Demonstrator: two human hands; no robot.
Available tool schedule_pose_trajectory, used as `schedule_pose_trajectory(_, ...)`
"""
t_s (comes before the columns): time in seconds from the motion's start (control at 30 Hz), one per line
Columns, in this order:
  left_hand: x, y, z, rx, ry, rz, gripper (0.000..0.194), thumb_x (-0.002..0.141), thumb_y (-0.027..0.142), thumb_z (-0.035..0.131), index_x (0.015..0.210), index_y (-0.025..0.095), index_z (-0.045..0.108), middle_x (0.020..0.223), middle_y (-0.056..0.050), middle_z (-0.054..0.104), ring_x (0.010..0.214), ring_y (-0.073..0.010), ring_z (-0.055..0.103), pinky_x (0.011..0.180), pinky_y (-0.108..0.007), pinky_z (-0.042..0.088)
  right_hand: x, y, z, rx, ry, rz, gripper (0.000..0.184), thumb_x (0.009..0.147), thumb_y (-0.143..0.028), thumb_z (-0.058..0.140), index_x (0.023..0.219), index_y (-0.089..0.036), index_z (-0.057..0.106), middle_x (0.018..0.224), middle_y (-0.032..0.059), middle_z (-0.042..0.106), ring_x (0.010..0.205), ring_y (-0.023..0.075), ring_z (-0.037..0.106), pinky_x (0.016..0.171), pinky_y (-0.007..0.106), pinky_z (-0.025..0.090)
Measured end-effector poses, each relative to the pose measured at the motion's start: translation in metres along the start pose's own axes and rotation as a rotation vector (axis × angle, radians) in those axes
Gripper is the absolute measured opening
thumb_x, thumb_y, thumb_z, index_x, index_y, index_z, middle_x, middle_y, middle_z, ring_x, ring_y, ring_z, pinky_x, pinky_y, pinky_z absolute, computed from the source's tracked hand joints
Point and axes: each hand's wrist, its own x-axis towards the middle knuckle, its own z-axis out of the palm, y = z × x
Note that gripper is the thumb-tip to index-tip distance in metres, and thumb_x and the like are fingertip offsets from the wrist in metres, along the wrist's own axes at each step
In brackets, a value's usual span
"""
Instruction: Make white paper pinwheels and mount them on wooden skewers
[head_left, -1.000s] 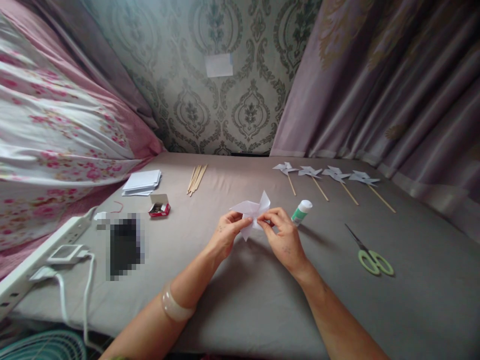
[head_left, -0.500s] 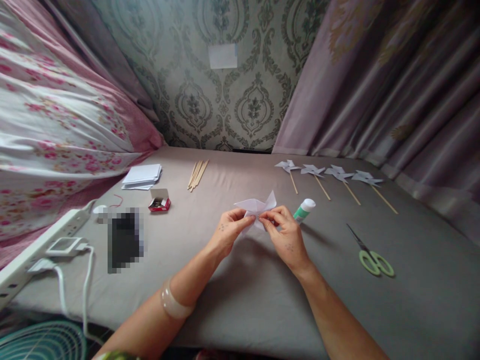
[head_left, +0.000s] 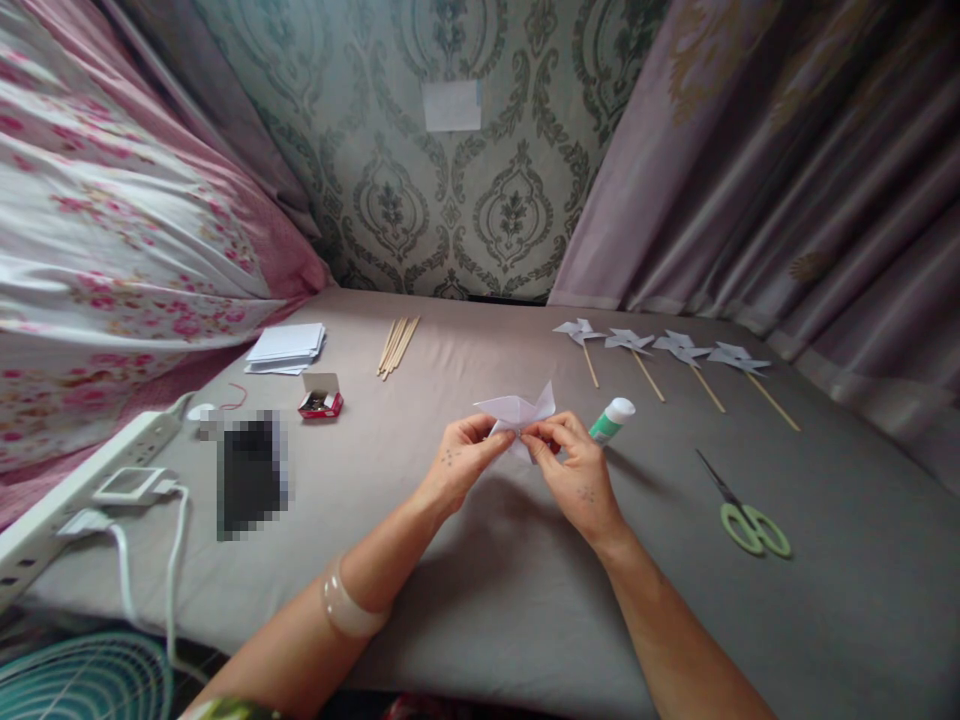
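Paper pinwheel (head_left: 517, 408), center of frame, is pinched by left hand (head_left: 459, 462) and right hand (head_left: 577, 468) (nice close grip); I'd press its middle gently so nothing creases.

Head-worn view, facing forward, down; hands (head_left: 463, 458) (head_left: 577, 470) near, tabletop (head_left: 450, 630) below, wall (head_left: 454, 190) beyond.

Nearest pinwheel (head_left: 516, 409) is plain white, sheet (head_left: 480, 600) kinda greyish taupe. Glue stick (head_left: 611, 421) is green and white, scissors (head_left: 738, 504) pale green and dark grey, box (head_left: 322, 411) red. Wallpaper (head_left: 453, 215) has dark damask swirls on grey-green, curtain (head_left: 675, 190) is mauve with gold motifs, drape (head_left: 127, 235) white with pink flowers.
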Motion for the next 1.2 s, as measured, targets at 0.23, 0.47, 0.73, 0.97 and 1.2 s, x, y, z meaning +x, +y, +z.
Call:
schedule_pose_trajectory(0.23,0.001,-0.002,0.001,0.022,0.004,0.044,0.023,0.06,0.033,0.076,0.073,0.015,0.071,0.073,-0.002,0.069,0.068,-0.0131,0.057,0.067,-0.024,0.043,0.0,0.0,-0.001,-0.015,-0.005,-0.004,0.011,0.084,-0.024,0.059,0.076,-0.021,0.066,0.075,0.001,0.055,0.07,0.014,0.053,0.065,0.027,0.045)
schedule_pose_trajectory(0.47,0.003,-0.01,-0.002,0.121,-0.034,0.184,0.03,0.068,0.038,0.073,0.086,0.014,0.072,0.08,-0.005,0.071,0.075,-0.0166,0.061,0.073,-0.027,0.046,0.0,-0.003,-0.001,-0.005,0.004,0.018,0.012,0.082,-0.024,0.06,0.072,-0.02,0.065,0.073,0.001,0.055,0.069,0.0139,0.051,0.065,0.027,0.044)
schedule_pose_trajectory(0.73,0.002,-0.009,-0.003,0.21,-0.041,0.23,0.036,0.068,0.042,0.074,0.091,0.014,0.073,0.087,-0.007,0.072,0.079,-0.0188,0.064,0.078,-0.029,0.048,-0.001,0.001,0.001,0.046,-0.003,0.103,0.011,0.08,-0.026,0.062,0.076,-0.018,0.067,0.075,0.0019,0.058,0.066,0.0137,0.051,0.065,0.027,0.044)
schedule_pose_trajectory(0.97,0.003,-0.008,-0.003,0.151,-0.045,0.221,0.037,0.068,0.041,0.075,0.093,0.014,0.073,0.088,-0.007,0.073,0.079,-0.0185,0.064,0.077,-0.029,0.049,0.001,0.0,0.001,0.073,0.013,0.131,0.011,0.077,-0.028,0.065,0.073,-0.018,0.066,0.074,0.0015,0.058,0.066,0.0138,0.051,0.066,0.028,0.044)
schedule_pose_trajectory(1.2,0.002,-0.005,-0.002,0.123,-0.047,0.203,0.035,0.067,0.04,0.075,0.091,0.014,0.073,0.085,-0.007,0.073,0.078,-0.0181,0.064,0.076,-0.029,0.049,0.001,-0.001,0.002,0.096,0.035,0.139,0.011,0.076,-0.031,0.066,0.074,-0.02,0.068,0.077,0.0022,0.059,0.069,0.0145,0.052,0.068,0.029,0.045)
